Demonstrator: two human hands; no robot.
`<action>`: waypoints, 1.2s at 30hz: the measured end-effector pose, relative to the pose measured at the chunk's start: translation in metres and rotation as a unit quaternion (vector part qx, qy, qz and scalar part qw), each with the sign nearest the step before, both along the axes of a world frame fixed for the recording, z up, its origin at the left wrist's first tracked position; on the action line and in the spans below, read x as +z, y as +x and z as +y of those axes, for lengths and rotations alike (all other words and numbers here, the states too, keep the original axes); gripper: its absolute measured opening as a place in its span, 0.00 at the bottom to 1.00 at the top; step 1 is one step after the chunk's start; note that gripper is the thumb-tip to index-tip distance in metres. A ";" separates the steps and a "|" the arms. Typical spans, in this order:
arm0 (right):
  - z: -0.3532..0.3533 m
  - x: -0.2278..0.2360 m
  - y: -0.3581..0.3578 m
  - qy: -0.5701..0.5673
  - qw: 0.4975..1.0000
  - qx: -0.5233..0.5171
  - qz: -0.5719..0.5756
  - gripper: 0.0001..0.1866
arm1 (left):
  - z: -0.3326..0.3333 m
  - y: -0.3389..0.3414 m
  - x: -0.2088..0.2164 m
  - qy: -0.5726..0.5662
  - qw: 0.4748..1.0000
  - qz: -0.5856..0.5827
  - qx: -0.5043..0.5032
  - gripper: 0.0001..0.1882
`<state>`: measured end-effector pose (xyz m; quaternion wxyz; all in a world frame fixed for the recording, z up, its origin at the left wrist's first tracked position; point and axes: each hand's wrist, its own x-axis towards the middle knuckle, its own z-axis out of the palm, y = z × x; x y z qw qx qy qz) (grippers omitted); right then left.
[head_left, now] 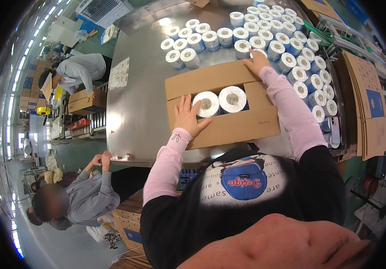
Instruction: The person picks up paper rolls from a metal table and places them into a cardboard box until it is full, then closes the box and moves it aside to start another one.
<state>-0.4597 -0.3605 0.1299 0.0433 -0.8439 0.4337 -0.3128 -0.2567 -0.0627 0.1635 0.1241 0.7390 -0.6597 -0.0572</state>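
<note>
Head view: a cardboard carton sits between two bare hands held apart on a metal table, with the left hand spread across its left end and the right hand at its far right corner. Two white rolls stand side by side in the opening, just right of the left hand's fingers. Beyond the right hand and off to its right, wrapped rolls crowd the tabletop. The right hand's fingers overlap the nearest of these, and whether they grip one or merely rest there cannot be told. The left palm covers part of the carton's edge, folded cardboard hides the lower part of the pair inside, and a small dark mark on the side nearest the wearer is too fine to make out. The carton is plain brown, its top only partly closed; the rolls inside show round, pale tops with greyish centres.
</note>
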 end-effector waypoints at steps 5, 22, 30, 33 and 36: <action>0.049 0.029 -0.076 0.240 0.926 0.184 -0.224 0.12 | 0.029 0.000 -0.003 -0.120 0.988 -0.046 0.084 0.43; 0.222 -0.011 -0.002 0.658 0.464 0.091 -0.586 0.30 | -0.016 -0.076 -0.007 0.043 0.993 -0.012 -0.106 0.38; 0.121 -0.107 -0.159 0.332 0.928 -0.103 -0.133 0.14 | -0.030 0.091 -0.015 0.016 0.991 -0.130 -0.011 0.41; 0.066 -0.083 -0.281 0.288 0.922 -0.258 0.037 0.15 | -0.046 0.171 -0.014 0.036 0.976 -0.185 0.113 0.40; 0.031 -0.052 -0.433 0.133 0.880 -0.455 -0.023 0.15 | -0.076 0.267 -0.050 0.104 0.926 -0.268 0.243 0.36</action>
